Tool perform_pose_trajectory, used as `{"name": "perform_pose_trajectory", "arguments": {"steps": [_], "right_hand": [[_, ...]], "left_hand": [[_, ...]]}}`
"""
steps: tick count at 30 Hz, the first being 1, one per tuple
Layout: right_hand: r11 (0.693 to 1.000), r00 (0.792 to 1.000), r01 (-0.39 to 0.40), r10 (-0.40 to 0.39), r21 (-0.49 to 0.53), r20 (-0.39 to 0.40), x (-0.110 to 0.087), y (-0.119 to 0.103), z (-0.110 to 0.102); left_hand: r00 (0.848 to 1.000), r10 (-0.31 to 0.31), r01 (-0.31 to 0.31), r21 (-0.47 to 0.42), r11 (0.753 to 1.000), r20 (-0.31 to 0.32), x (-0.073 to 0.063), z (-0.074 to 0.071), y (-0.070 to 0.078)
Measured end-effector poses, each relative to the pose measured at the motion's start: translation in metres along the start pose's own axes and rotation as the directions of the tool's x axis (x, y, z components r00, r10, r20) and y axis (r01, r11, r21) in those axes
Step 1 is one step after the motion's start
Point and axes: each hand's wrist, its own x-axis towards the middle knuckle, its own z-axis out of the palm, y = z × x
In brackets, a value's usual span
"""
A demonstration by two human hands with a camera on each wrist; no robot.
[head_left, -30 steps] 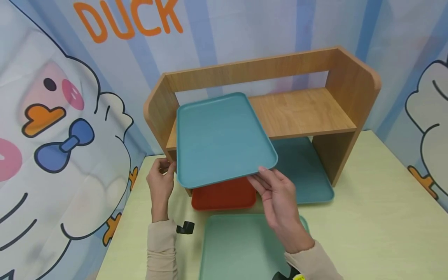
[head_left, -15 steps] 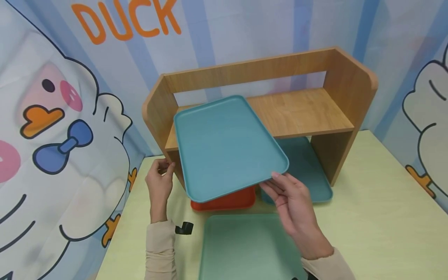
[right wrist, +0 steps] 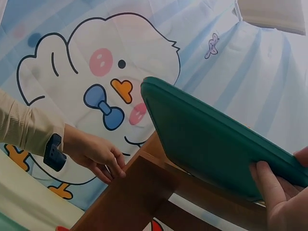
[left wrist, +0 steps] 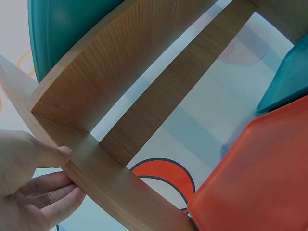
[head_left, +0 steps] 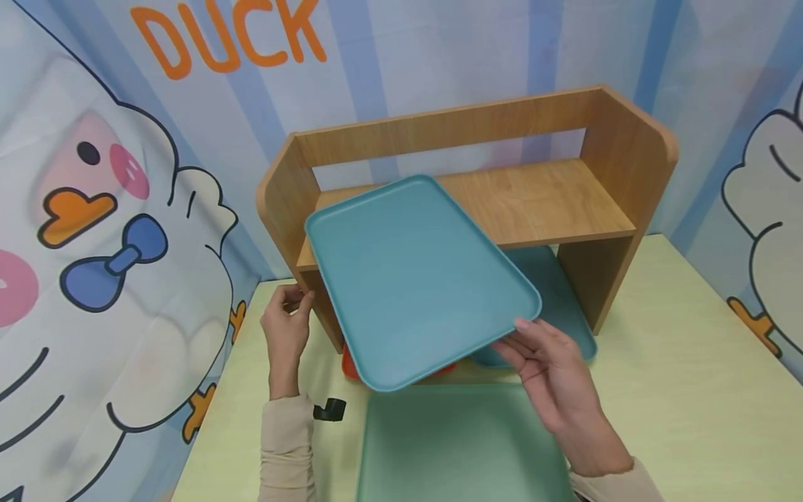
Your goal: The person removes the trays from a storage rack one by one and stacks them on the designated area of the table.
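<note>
My right hand (head_left: 558, 380) pinches a blue tray (head_left: 420, 279) by its near right corner, thumb on the rim and fingers beneath. The tray is tilted and reaches from over the left part of the wooden shelf's upper board (head_left: 533, 202) out past its front edge. In the right wrist view its underside (right wrist: 207, 139) shows; whether it touches the board I cannot tell. My left hand (head_left: 287, 324) grips the front edge of the shelf's left side panel (left wrist: 108, 185), thumb on one face and fingers on the other, in the left wrist view.
Under the shelf lie a red tray (left wrist: 260, 173), mostly covered in the head view, and a second blue tray (head_left: 552, 293) to its right. A light green tray (head_left: 464, 446) lies on the table (head_left: 690, 397) in front. A printed cloth (head_left: 439, 56) hangs behind.
My right hand has moved right and toward me, drawing the blue tray's near side along and turning it. It now covers more of the red tray. My left hand stays on the side panel.
</note>
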Motion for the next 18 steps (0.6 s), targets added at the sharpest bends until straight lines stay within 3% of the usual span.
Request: {"name": "perform_pose_trajectory", "arguments": {"steps": [8,18], "right_hand": [[1.0,0.994,0.01,-0.009,-0.014,0.107,-0.006,-0.012,-0.014],[0.999,0.977,-0.019,0.008,0.047,0.212,-0.009,-0.026,-0.034]], "left_hand": [[1.0,-0.005,0.005,0.007,1.0,0.003,0.0,0.0,-0.002],[1.0,-0.007,0.007,-0.001,1.0,0.0,-0.001,0.0,-0.002]]}}
